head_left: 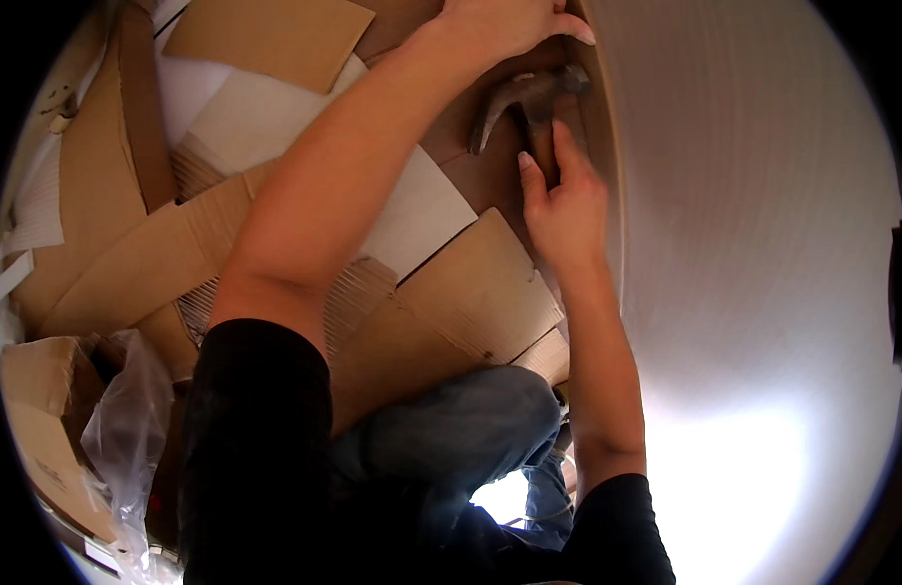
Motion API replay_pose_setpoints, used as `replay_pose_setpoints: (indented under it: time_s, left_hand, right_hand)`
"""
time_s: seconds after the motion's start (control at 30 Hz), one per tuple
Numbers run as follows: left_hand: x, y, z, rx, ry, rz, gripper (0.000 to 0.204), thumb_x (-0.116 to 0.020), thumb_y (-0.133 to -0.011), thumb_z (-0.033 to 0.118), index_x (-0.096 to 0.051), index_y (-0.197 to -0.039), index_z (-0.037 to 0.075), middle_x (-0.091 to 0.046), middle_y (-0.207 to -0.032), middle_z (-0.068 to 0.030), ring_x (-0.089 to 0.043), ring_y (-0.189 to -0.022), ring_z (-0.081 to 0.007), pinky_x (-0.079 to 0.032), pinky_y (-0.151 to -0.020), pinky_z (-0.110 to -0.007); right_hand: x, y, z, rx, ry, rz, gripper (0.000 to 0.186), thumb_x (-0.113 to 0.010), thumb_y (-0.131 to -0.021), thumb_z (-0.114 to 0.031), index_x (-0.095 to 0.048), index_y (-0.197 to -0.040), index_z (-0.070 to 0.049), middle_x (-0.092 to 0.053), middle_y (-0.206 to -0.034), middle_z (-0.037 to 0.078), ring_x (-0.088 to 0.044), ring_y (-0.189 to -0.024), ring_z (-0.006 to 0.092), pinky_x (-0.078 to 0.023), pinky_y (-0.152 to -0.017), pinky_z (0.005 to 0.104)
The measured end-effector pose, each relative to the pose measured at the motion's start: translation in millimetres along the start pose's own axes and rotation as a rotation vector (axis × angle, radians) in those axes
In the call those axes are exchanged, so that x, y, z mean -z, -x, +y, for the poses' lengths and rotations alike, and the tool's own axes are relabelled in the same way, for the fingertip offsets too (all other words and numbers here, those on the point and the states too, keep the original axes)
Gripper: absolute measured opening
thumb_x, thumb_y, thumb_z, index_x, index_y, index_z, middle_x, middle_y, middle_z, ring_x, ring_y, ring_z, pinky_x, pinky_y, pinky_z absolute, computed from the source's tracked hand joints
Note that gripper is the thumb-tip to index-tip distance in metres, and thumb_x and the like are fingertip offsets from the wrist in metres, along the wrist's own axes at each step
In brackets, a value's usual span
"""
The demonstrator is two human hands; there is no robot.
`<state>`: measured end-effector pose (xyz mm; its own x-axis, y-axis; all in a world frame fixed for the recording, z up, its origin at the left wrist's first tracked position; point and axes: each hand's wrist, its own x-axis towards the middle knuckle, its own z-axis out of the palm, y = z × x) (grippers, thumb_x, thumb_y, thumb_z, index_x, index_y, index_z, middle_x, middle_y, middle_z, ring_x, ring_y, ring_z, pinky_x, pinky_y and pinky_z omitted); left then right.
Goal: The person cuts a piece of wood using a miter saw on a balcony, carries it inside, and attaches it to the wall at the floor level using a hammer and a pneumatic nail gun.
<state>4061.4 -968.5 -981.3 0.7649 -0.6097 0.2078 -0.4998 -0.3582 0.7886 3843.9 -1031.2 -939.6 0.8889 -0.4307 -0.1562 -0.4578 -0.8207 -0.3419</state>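
The hammer (535,96) was near the left thumb (575,27).
Right hand (568,203) gripped it; left hand (509,23), I couldn't tell. A slip might have hurt.

- Claw hammer (537,95), at one o'clock: dark, worn metal head and brownish handle, gripped in the right hand (570,203).
- Its handle runs toward six o'clock, the curved claw toward eight, the striking face toward two, close to the panel's edge.
- Panel (743,214), spanning one to five o'clock: pale, smooth, narrow tan edge, glare at four; the left hand (514,24) is beside its edge near twelve-thirty.
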Motion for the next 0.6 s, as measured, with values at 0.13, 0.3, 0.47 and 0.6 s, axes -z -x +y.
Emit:
replay_pose_setpoints:
  time_s: [0.13, 0.3, 0.47, 0.6]
  left_hand:
    - [-2.3, -4.7, -1.2, -0.004, -0.012, -0.014, 0.051, -0.079, -0.078, 0.057, -0.076, -0.081, 0.006, -0.074, -0.080, -0.0159, -0.073, -0.079, -0.0372, -0.057, -0.071, -0.047]
    - [-3.4, -4.1, -3.7, 0.002, -0.006, -0.027, 0.050, -0.079, -0.079, 0.055, -0.076, -0.082, 0.006, -0.074, -0.080, -0.0158, -0.073, -0.079, -0.0366, -0.057, -0.071, -0.047]
    - [-4.2, -3.9, -4.8, -0.012, 0.042, -0.044, 0.047, -0.079, -0.080, 0.053, -0.077, -0.082, 0.006, -0.074, -0.080, -0.0158, -0.073, -0.079, -0.0363, -0.057, -0.072, -0.047]
    - [2.2, 3.0, 0.1, -0.116, 0.001, -0.116, 0.041, -0.079, -0.081, 0.049, -0.076, -0.086, 0.008, -0.075, -0.085, -0.0154, -0.073, -0.087, -0.0354, -0.057, -0.076, -0.046]
  right_hand:
    - [-1.2, -1.1, 1.4, -0.035, -0.056, 0.003, 0.053, -0.069, -0.096, -0.024, -0.057, -0.141, 0.002, -0.068, -0.114, 0.031, -0.068, -0.099, 0.0468, -0.055, -0.085, 0.0511]
    - [2.1, -0.3, 0.5, -0.022, -0.008, -0.014, 0.054, -0.069, -0.096, -0.025, -0.056, -0.142, 0.001, -0.068, -0.115, 0.031, -0.067, -0.101, 0.0470, -0.055, -0.086, 0.0509]
    - [3.2, -0.2, 1.4, 0.025, 0.025, -0.003, 0.054, -0.068, -0.096, -0.024, -0.056, -0.142, 0.001, -0.068, -0.113, 0.030, -0.067, -0.100, 0.0472, -0.055, -0.086, 0.0507]
    - [2.3, 2.9, 2.5, 0.013, -0.006, -0.010, 0.054, -0.069, -0.096, -0.024, -0.056, -0.141, 0.002, -0.068, -0.109, 0.029, -0.067, -0.098, 0.0469, -0.054, -0.084, 0.0512]
